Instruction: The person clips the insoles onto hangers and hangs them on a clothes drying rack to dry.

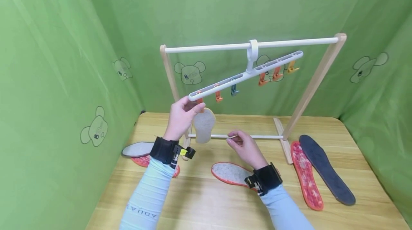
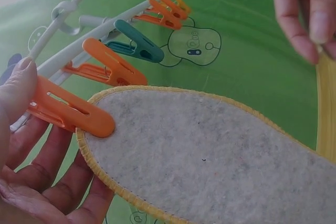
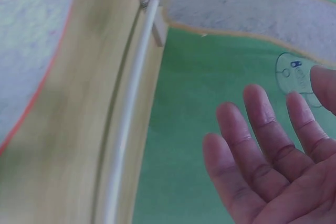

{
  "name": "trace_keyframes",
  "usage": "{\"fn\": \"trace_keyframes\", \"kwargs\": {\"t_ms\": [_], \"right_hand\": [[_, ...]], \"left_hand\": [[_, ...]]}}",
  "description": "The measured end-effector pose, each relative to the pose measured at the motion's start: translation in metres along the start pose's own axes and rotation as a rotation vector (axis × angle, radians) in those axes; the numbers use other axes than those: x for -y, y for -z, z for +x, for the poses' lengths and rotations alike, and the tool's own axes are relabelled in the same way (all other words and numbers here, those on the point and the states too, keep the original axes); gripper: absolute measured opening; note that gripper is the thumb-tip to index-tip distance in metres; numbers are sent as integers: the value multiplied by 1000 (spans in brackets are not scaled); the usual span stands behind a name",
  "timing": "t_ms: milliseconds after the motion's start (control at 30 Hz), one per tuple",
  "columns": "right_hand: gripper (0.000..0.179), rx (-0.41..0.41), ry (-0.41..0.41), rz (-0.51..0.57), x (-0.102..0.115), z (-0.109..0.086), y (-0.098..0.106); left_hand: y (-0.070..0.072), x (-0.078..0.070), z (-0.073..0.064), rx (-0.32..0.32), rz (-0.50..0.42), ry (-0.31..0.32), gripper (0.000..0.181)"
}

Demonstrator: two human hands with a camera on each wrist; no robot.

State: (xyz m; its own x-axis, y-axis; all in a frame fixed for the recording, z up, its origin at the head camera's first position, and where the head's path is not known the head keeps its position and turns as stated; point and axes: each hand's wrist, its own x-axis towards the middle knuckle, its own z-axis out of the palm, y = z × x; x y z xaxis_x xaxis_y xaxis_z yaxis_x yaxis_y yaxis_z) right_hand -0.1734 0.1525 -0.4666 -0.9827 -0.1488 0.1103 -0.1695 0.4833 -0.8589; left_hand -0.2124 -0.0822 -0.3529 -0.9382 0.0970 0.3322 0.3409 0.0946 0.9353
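A grey felt insole with a yellow edge [image 2: 210, 150] hangs from the end orange clip [image 2: 79, 111] of a white hanger [image 1: 225, 81]. My left hand [image 1: 181, 117] pinches that clip, its thumb on the clip's outer end and its fingers behind. In the left wrist view the clip's jaws bite the insole's rounded end. My right hand [image 1: 246, 147] is held to the right of the hanging insole, above the table. Its fingers [image 3: 262, 145] are loosely extended and apart in the right wrist view, holding nothing.
The hanger hooks over a rack's top bar [image 1: 209, 47]; more clips [image 1: 219, 97] line it. A red-edged grey insole [image 1: 230, 173] lies below my right hand. A red insole [image 1: 307, 176] and a dark insole [image 1: 326, 169] lie right; other insoles [image 1: 138, 149] lie left. Green cloth surrounds the table.
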Motion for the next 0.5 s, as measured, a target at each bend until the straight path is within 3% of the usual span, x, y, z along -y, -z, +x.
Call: {"fn": "trace_keyframes", "kwargs": {"t_ms": [500], "right_hand": [[27,2,-119,-55,-45,-36,10]], "left_hand": [[-4,9,6,-18,-11,2,32]]}}
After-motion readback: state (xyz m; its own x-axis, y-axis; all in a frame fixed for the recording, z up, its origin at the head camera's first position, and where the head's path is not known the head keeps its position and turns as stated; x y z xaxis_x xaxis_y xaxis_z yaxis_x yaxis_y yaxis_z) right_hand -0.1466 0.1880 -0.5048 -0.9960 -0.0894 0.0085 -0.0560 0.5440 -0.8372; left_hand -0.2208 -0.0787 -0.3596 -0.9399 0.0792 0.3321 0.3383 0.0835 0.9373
